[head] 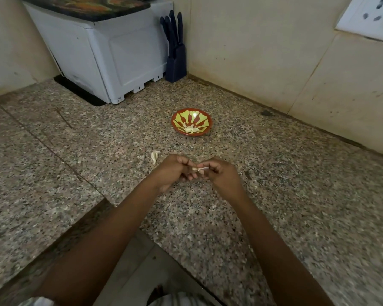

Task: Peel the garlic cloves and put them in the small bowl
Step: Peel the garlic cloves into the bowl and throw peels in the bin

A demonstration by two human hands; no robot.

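Note:
A small red bowl [177,125] with a yellow pattern sits on the granite counter, and peeled garlic cloves [191,128] lie in its bottom. Closer to me, both hands meet above the counter around one garlic clove [202,169], of which only a pale strip of skin shows between the fingertips. My left hand [175,171], with a ring on one finger, grips the clove with curled fingers. My right hand [222,173] pinches the strip of skin. A pale piece of garlic skin [155,156] lies on the counter just left of my hands.
A white appliance [111,51] with a dark patterned top stands at the back left, beside a dark blue knife block [175,56] in the corner. Tiled walls bound the counter at the back and right, with a socket plate [372,16]. The counter's front edge steps down near my arms.

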